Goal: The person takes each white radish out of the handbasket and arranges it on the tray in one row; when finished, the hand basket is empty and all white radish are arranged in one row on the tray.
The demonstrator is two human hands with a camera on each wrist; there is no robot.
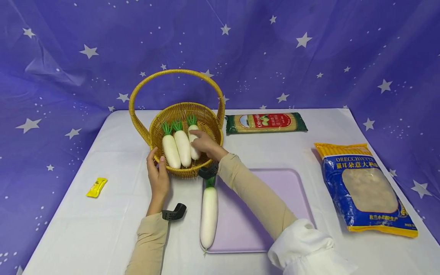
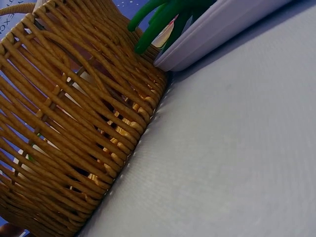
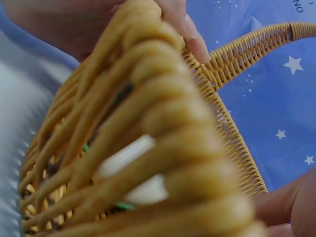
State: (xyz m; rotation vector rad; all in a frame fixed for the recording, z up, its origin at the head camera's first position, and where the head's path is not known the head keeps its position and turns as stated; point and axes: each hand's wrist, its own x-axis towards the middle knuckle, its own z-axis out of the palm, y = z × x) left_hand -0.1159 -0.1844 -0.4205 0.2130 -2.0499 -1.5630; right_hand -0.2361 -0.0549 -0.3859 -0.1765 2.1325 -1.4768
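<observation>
A star-printed purple cloth backs the white counter (image 1: 103, 229). Toward its far left, a wicker basket (image 1: 206, 114) holds three radishes. The right hand (image 1: 205, 144) has its fingers curled on the rightmost radish (image 1: 193, 142); the left hand (image 1: 157, 176), fingers relaxed, touches the basket's near rim. A blue bag (image 1: 366, 189) near the right edge reads "ORECCHIETTE".
</observation>
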